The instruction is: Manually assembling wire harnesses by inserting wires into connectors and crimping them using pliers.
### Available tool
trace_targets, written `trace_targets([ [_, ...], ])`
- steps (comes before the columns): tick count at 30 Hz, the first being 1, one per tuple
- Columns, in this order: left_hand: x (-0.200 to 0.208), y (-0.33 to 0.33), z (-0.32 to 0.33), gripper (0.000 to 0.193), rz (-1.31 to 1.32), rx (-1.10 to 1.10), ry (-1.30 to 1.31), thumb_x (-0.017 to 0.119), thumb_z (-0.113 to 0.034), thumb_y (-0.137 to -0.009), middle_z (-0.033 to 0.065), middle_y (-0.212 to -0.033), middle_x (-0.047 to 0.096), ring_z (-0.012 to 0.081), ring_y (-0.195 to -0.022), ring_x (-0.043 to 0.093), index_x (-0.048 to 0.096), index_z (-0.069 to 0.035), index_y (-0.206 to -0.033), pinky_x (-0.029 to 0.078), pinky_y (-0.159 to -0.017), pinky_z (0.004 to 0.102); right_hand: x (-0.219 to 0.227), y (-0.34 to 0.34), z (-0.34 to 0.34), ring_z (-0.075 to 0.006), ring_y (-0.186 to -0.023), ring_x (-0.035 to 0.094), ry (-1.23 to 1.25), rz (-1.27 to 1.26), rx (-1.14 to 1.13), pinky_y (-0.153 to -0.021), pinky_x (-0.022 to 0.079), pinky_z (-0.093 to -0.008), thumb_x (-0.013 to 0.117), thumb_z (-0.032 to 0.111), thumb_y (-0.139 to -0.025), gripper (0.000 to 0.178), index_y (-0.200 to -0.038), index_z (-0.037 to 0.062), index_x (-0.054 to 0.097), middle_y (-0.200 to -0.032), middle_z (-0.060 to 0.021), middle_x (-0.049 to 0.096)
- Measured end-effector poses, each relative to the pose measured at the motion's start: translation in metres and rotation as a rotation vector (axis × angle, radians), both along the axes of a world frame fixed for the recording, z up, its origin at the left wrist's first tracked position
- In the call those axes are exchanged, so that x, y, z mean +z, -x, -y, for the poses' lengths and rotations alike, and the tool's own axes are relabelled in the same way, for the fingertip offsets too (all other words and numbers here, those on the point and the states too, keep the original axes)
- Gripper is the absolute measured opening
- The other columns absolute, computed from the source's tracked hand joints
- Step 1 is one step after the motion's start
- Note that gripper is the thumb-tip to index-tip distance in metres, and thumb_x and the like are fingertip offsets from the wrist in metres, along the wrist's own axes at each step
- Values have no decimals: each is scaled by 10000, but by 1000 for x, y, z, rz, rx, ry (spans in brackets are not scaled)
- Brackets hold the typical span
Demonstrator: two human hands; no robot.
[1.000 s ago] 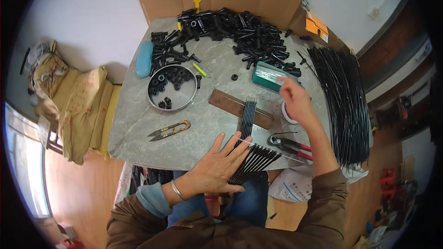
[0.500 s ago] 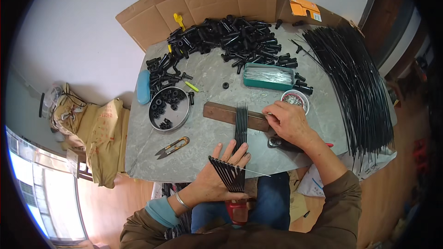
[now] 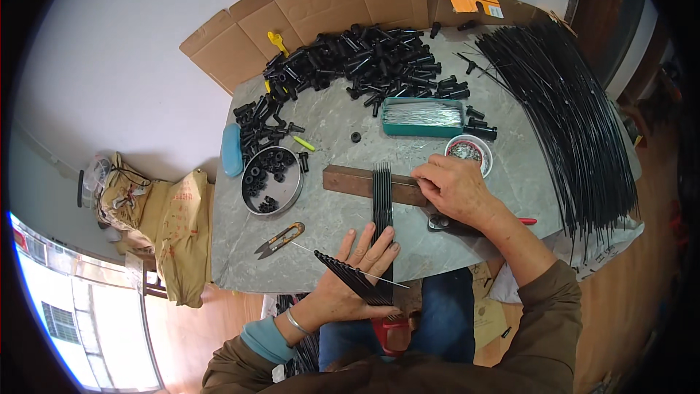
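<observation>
A row of thin black rods (image 3: 382, 201) lies side by side across a brown wooden block (image 3: 346, 181) and runs toward me. My left hand (image 3: 357, 266) rests flat on the rods with its fingers spread. Over the back of this hand fans a slanted row of black strands (image 3: 350, 277), with a thin silver wire (image 3: 397, 284) through it. My right hand (image 3: 456, 190) is closed in a pinch at the block's right end; what its fingertips hold is hidden. Beside it stands a round white tub (image 3: 487, 159) of small metal bits.
Black bolt-like parts (image 3: 357, 58) are heaped at the back. A green box (image 3: 423, 130) holds silver wires. At left are a round tin (image 3: 296, 191) of black rings and thread snips (image 3: 280, 239). Long black rods (image 3: 561, 117) cover the right side. Cardboard (image 3: 328, 0) stands behind.
The view has shifted slightly. The slanted strands over my left hand lie flatter and reach further left. My right hand stays pinched at the block's end.
</observation>
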State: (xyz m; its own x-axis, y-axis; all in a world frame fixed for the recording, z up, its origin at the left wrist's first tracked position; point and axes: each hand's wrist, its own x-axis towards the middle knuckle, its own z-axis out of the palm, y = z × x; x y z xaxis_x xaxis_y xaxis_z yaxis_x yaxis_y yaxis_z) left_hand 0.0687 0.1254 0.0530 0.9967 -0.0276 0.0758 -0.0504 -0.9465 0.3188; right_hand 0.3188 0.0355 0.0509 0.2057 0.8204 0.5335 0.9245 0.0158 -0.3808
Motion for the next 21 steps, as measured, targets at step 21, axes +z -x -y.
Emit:
trace_targets([
  [21,1,5,-6,1011,2,-3,58,741,-579,-647,217,-1499,253,443,-1384,212,365,2,-1384,197,-1103,549,15,-12,-33,-222,-803,550,102,251,83,-732,395,-363,650,64,-733,78,-798,97,623,-804,-24,566],
])
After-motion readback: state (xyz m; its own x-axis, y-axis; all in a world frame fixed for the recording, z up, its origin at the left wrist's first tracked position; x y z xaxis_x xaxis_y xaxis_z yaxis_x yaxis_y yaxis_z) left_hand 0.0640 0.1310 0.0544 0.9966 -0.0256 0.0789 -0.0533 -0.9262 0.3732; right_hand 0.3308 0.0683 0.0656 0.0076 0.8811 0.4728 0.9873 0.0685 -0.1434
